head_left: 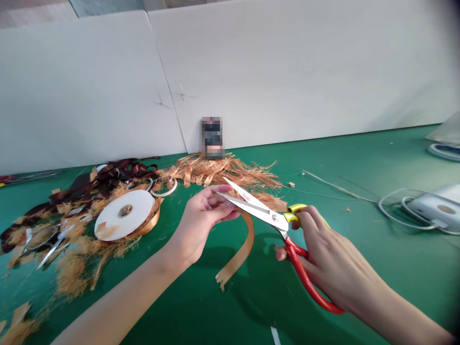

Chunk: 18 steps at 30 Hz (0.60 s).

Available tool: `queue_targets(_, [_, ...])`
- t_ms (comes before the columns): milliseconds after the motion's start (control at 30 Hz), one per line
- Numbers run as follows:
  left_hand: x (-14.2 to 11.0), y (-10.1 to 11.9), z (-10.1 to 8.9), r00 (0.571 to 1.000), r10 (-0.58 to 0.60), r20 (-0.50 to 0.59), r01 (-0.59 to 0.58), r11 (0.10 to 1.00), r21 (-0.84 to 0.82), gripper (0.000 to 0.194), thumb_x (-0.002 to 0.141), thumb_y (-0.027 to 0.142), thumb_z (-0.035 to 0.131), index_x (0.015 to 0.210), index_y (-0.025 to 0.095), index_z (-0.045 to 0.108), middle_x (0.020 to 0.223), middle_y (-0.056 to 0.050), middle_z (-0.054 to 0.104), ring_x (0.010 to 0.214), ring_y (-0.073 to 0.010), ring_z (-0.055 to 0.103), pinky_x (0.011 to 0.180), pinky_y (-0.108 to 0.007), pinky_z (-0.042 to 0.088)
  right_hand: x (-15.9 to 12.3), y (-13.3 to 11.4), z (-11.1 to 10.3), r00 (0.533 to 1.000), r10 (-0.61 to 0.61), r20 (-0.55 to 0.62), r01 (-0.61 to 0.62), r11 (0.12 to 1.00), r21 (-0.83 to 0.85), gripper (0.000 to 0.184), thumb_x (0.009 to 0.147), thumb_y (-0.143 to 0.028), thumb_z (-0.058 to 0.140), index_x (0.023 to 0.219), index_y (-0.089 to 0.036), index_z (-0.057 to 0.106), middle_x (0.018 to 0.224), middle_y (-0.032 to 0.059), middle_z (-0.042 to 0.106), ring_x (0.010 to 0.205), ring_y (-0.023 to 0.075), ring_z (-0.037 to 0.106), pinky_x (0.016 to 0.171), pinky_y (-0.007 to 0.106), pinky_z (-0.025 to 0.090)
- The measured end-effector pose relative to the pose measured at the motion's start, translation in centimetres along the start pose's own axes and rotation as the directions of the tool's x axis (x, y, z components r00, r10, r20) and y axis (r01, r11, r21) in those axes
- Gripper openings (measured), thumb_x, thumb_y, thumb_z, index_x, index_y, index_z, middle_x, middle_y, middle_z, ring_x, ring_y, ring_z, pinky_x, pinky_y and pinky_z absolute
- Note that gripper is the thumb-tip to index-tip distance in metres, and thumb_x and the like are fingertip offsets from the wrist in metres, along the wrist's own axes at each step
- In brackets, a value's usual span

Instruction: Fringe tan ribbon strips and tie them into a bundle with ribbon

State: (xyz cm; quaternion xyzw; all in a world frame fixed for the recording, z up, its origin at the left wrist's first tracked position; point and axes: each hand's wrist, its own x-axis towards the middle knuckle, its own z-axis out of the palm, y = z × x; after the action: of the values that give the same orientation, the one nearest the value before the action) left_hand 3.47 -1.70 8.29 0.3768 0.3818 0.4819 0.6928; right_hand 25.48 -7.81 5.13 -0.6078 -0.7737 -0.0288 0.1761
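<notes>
Between the fingertips of my left hand (201, 218) is pinched a tan ribbon (244, 249), whose lower end curls down above the table. My right hand (323, 254) grips a pair of scissors (275, 219) with one yellow and one red handle. The blades are slightly apart and point left, close to the left fingertips and the ribbon. Whether ribbon lies between the blades is hard to make out. Behind the hands lies a pile of cut tan ribbon strips with frayed ends (215, 167).
A white ribbon spool (125, 215) lies left, among frayed tan scraps, dark brown ribbon (118, 175) and small silver scissors (53, 249). A phone-like object (212, 139), blurred out, leans on the white partition (287, 72). A white device with a cable (434, 206) lies right on the green table (172, 306).
</notes>
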Motion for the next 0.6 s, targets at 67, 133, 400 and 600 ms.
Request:
queue_targets(67, [0.08,-0.04,-0.09,1.0,0.002,0.003,-0.002,1.0,0.007,0.024,0.072,0.006,0.069,0.094,0.015,0.064,0.079,-0.001,0.073,0.076,-0.0132,0.069,0.073,-0.025,0.057,0.12,-0.22,-0.11,1.0,-0.006,-0.006,0.006,1.0,0.006,0.037,0.088,-0.057,0.04,0.087,-0.02,0.043,0.088,0.0085,0.059,0.053,0.016,0.056,0.047,0.029,0.044])
queue_targets(133, [0.15,-0.07,-0.18,1.0,0.001,0.006,-0.001,1.0,0.017,0.024,0.072,0.006,0.07,0.093,0.016,0.064,0.079,-0.001,0.073,0.076,-0.0134,0.069,0.074,-0.025,0.057,0.19,-0.29,-0.17,0.999,-0.018,-0.026,0.018,1.0,-0.007,0.035,0.088,-0.055,0.042,0.088,-0.02,0.042,0.085,0.0076,0.06,0.052,0.0161,0.055,0.046,0.028,0.042])
queue_targets(400, [0.12,0.14,-0.2,0.999,0.033,0.003,-0.033,0.999,0.039,0.022,0.071,0.007,0.072,0.089,0.015,0.064,0.076,0.0,0.073,0.076,-0.0128,0.069,0.071,-0.023,0.057,0.41,0.13,-0.31,0.989,-0.112,-0.092,0.096,0.982,-0.164,0.042,0.088,-0.061,0.038,0.088,-0.019,0.042,0.068,0.0023,0.056,0.039,0.0136,0.044,0.036,0.025,0.029])
queue_targets(600, [0.1,0.18,-0.18,0.999,0.034,0.02,-0.035,0.998,0.045,0.021,0.07,0.009,0.074,0.088,0.015,0.063,0.076,0.0,0.073,0.076,-0.0129,0.069,0.07,-0.022,0.056,0.32,0.49,-0.18,0.985,-0.133,-0.107,0.112,0.977,-0.183,0.049,0.088,-0.066,0.032,0.084,-0.019,0.044,0.068,0.0022,0.056,0.039,0.0136,0.046,0.036,0.025,0.028])
